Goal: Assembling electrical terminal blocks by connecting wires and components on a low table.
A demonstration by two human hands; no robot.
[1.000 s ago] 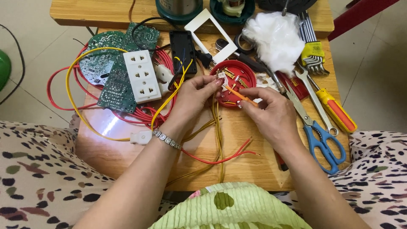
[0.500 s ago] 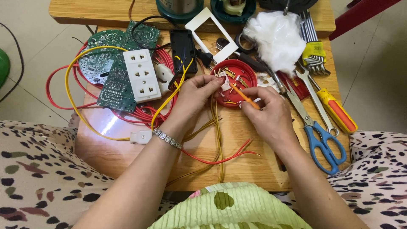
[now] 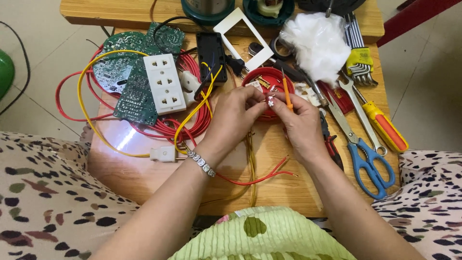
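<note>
in the middle of the frame, above the wooden surface (image 3: pixel 144 173), both hands are meeting fingertip to fingertip. the left hand (image 3: pixel 234 115) is pinching a small white part (image 3: pixel 271 102) with its thumb and forefinger closed on it, a beaded bracelet (image 3: pixel 201 162) sitting on its wrist. the right hand (image 3: pixel 301 123) is closing its fingers around a thin orange-handled tool (image 3: pixel 287 94), which is standing nearly upright with its tip pointing to the top of the frame, just beside the white part. right behind the fingers a round red dish (image 3: pixel 269 79) is lying with small bits in it. to the upper left a white socket strip (image 3: pixel 164 83) is resting on green circuit boards (image 3: pixel 130 72), with red and yellow wires (image 3: pixel 86 110) looping around them. at the right, blue-handled scissors (image 3: pixel 368 159) and a screwdriver with an orange and yellow handle (image 3: pixel 385 126) are lying side by side, and a white wad of cotton (image 3: pixel 315 41) is sitting at the upper right
</note>
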